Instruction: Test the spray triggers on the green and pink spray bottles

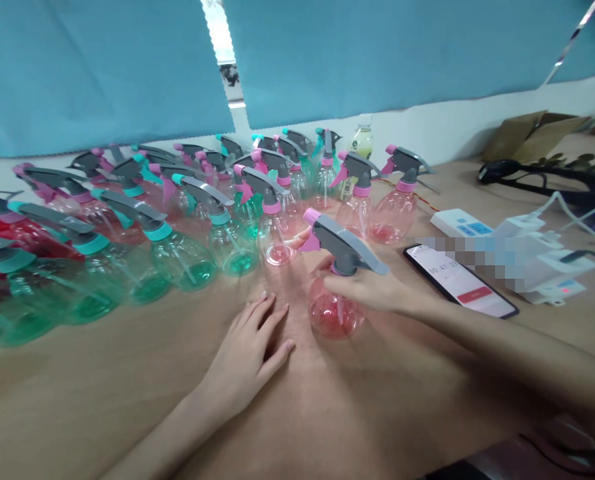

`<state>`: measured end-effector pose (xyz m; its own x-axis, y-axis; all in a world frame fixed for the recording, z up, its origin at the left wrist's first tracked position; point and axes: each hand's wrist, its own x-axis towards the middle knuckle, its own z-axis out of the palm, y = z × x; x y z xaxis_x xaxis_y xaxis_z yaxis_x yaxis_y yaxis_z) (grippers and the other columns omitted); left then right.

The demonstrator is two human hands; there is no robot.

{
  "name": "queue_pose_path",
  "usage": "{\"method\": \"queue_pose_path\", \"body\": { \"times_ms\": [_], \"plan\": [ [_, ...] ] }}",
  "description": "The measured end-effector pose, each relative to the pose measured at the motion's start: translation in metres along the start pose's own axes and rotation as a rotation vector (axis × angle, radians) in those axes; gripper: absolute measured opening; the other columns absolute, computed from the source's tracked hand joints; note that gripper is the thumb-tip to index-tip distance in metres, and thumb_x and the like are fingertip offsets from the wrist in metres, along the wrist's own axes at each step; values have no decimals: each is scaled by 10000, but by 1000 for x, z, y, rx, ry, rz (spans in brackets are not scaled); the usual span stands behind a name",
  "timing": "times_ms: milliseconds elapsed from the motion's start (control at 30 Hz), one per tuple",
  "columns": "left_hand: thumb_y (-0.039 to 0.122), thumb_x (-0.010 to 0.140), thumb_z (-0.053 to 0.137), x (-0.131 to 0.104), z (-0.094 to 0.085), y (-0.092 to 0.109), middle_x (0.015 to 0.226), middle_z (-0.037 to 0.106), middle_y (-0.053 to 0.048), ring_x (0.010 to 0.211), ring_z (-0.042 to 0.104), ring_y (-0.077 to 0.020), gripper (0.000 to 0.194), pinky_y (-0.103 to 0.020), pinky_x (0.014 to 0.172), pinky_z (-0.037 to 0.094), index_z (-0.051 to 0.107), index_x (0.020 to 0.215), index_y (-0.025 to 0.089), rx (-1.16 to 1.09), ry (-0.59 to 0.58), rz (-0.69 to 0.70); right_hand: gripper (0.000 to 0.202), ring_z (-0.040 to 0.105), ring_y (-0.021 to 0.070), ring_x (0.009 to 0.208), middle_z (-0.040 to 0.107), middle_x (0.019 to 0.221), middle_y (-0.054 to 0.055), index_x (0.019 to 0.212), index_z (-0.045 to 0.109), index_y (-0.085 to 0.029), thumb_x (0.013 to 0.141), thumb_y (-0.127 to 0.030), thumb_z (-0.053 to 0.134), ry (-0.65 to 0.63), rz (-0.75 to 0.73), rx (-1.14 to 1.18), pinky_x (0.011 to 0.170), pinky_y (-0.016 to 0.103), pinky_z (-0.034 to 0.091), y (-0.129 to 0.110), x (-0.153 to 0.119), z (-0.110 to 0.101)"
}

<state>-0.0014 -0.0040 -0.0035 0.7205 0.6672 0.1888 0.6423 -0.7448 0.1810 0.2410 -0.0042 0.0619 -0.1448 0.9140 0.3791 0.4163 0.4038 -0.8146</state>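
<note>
My right hand [364, 288] is wrapped round the neck of a pink spray bottle [336, 319] with a grey and pink trigger head. Its index finger points out to the left, past the trigger. My left hand [251, 337] lies flat on the wooden table [322, 407], fingers spread, holding nothing, to the left of that bottle. Just behind stands another clear pink spray bottle [276, 237]. A green spray bottle [234, 248] is farther left, in a front row of similar green ones.
Several more pink and green spray bottles [127, 227] crowd the left and back. At right lie a phone [460, 283] showing a timer and a white power strip [460, 223] with plugs and cables. Behind are a drink bottle [362, 141], a cardboard box [527, 137] and blue wall covering [377, 53].
</note>
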Motion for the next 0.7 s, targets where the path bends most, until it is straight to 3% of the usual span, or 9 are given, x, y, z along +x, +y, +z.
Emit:
{"method": "queue_pose_path", "body": {
  "times_ms": [167, 333, 700],
  "plan": [
    [459, 984, 437, 0, 0, 0, 1461, 462, -149, 1368, 387, -330, 480, -545, 1088, 348, 499, 1371, 182, -2, -5, -3, 180, 531, 135, 603, 579, 736, -24, 772, 551, -256, 646, -139, 496, -9, -2, 8, 556, 271, 446, 0, 2, 1],
    [473, 992, 415, 0, 0, 0, 1459, 458, -166, 1372, 378, -335, 498, -548, 1082, 353, 498, 1371, 160, 19, -19, -3, 320, 583, 153, 703, 597, 728, -25, 895, 593, -250, 623, -131, 475, -9, -42, 57, 661, 295, 496, -8, 5, 0],
    [474, 996, 408, 0, 1, 0, 1464, 453, -164, 1376, 379, -324, 502, -545, 1092, 342, 483, 1381, 161, 31, -23, -1, 242, 602, 163, 764, 612, 794, -6, 842, 528, -243, 627, -154, 464, 15, -124, 57, 715, 321, 504, -15, 4, -4]
  ]
}}
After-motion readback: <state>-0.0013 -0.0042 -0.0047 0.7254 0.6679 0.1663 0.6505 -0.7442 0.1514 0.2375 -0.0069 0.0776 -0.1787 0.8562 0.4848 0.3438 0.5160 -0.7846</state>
